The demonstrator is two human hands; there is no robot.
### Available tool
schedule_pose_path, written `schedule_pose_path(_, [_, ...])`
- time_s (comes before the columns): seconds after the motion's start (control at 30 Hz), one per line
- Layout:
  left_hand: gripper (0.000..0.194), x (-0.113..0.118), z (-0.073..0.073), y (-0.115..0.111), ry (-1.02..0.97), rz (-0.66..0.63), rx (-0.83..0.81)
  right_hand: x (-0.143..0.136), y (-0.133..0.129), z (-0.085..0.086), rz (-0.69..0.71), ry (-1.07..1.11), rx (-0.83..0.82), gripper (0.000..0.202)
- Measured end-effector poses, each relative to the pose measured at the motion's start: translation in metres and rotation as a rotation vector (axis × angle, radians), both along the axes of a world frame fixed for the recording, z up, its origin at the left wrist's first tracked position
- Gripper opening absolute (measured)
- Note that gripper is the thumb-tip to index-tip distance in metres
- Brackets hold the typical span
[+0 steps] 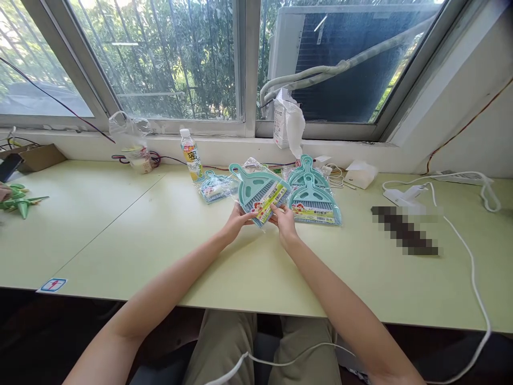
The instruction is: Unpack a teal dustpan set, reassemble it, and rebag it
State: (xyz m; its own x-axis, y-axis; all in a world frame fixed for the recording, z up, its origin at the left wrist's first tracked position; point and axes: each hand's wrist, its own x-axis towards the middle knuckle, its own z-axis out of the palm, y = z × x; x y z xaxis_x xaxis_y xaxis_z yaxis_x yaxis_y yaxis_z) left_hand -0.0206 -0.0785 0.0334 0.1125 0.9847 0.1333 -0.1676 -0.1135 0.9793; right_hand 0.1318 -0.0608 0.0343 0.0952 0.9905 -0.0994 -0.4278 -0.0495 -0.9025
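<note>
A teal dustpan and brush set [250, 184], wrapped in clear plastic with a yellow label, is held tilted just above the table between both hands. My left hand [235, 223] grips its lower left edge. At its lower right, my right hand [284, 220] pinches the edge near the label. Right behind that hand lie two more wrapped dustpan sets, a front one [315, 200] overlapping a rear one [308, 164]. Left of the held set rests a smaller teal wrapped pack [217, 186], whose contents I cannot make out clearly.
A yellow-labelled drink bottle [191, 155] stands near the window, right of a clear bag with a cup [140, 158]. A tissue pack [282, 123] is on the sill. White cable and adapter [406, 195] lie right. Far left, another person's hand [5, 191] touches a green object [21, 202].
</note>
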Motion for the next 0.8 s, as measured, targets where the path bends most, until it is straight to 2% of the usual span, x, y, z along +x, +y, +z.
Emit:
schedule_pose_path(0.27, [0.069,0.010,-0.001,-0.009,0.040,-0.118,-0.103,-0.005,-0.005,0.000,-0.082,0.043,-0.013,0.015])
schedule_pose_path(0.43, [0.066,0.013,-0.006,-0.008,0.035,-0.296,-0.162,-0.004,-0.002,-0.004,-0.126,0.079,-0.016,0.021])
schedule_pose_path(0.5, [0.060,0.012,-0.006,-0.003,-0.003,-0.266,-0.187,-0.005,-0.001,-0.005,-0.122,0.090,-0.014,0.023])
schedule_pose_path(0.67, [0.059,0.004,-0.006,0.007,-0.087,-0.040,-0.150,-0.009,-0.004,-0.004,-0.104,0.074,-0.008,0.024])
schedule_pose_path(0.8, [0.058,0.002,-0.005,0.005,-0.079,0.020,-0.089,-0.011,-0.006,-0.001,-0.065,0.032,0.017,0.021])
